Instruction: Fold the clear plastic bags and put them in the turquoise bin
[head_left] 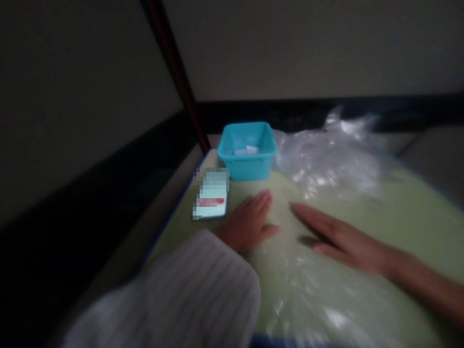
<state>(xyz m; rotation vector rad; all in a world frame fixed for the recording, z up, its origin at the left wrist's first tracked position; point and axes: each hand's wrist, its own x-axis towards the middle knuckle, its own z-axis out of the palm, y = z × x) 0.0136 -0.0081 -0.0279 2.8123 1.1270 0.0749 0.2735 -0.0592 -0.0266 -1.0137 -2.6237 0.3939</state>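
My left hand (pixel 250 224) is stretched out low over the table, its thumb apart from the fingers, with nothing in it. A clear plastic sheet or bag (pixel 326 295) lies in front of me, near the thumb; whether the hand touches it I cannot tell. From the right comes my right hand (pixel 337 237), fingers straight and thumb apart, holding nothing, above the far edge of that plastic. Just left of my left hand is a lit phone (pixel 213 200), its screen blurred out. Beyond both hands stands a turquoise basket (pixel 250 169) with small white pieces (pixel 246 150) inside.
A crumpled heap of clear plastic (pixel 329 154) lies at the back right, beside the basket. The yellow-green table (pixel 409 212) has a blue edge. Behind it are a wall (pixel 308 53) with a dark band and a dark red slanting pole (pixel 174 67).
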